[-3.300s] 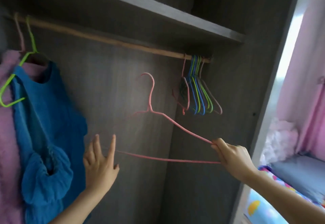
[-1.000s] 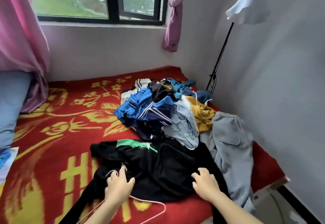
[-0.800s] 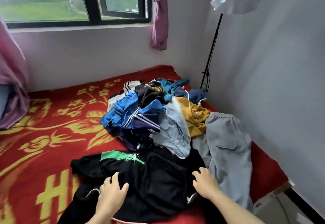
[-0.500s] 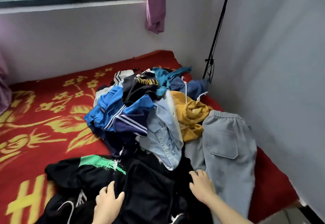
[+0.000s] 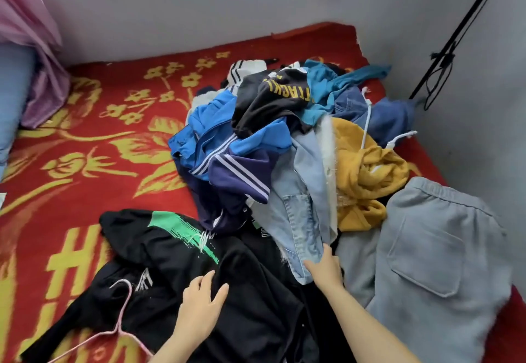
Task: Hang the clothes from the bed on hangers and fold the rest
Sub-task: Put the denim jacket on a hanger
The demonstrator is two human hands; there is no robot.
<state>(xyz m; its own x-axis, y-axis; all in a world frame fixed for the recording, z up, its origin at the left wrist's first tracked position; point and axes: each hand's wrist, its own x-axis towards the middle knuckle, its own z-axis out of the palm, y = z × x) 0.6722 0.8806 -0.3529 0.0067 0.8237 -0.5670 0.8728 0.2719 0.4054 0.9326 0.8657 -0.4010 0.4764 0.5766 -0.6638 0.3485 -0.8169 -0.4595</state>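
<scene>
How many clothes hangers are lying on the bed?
1: a thin pink wire hanger lies on the black green-printed top, left of the left hand. More could be hidden under the clothes pile.

I see the bed (image 5: pixel 85 149), its red cover patterned in gold, carrying a black top (image 5: pixel 176 248) spread at the near edge, grey trousers (image 5: pixel 427 263) to its right, a mixed heap of clothes (image 5: pixel 256 149) behind them and a blue pillow (image 5: pixel 11 100) at far left.

The left hand (image 5: pixel 200 303) is bare; the right hand (image 5: pixel 324 270) is bare too; both forearms are slim and bare (as far up as they show).
</scene>
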